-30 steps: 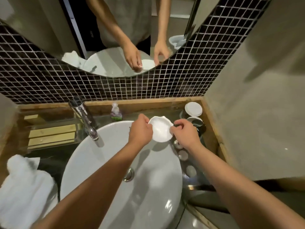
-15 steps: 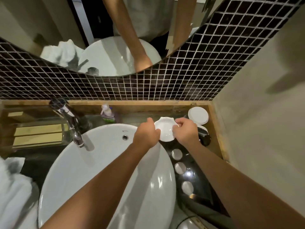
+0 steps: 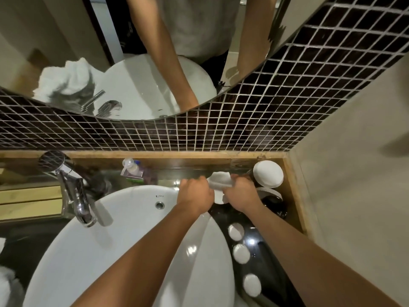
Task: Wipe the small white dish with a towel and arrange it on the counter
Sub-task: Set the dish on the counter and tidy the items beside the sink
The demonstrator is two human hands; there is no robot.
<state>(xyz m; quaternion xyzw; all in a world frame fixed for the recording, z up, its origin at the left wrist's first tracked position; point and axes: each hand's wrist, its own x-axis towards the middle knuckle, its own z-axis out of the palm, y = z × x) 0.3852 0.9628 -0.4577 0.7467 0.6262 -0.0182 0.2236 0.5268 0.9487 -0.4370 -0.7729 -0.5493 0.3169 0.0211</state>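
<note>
The small white dish [image 3: 219, 182], with a wavy rim, is held between both hands over the dark counter [image 3: 261, 238], just behind the right rim of the basin. My left hand [image 3: 194, 197] grips its left edge. My right hand [image 3: 240, 194] grips its right edge from above. Most of the dish is hidden by my fingers. A white towel [image 3: 7, 282] lies at the far left edge of the counter, apart from both hands.
A white basin [image 3: 124, 251] fills the middle, with a chrome tap [image 3: 76, 196] at its left. Round white lids [image 3: 268, 174] and dark jars stand in the back right corner. Three white discs [image 3: 241, 253] lie along the counter. A small pump bottle [image 3: 132, 169] stands behind the basin.
Both hands carried the dish farther back and right, from over the basin rim toward the counter's back corner, and lowered it. The view has tilted down and closer.
</note>
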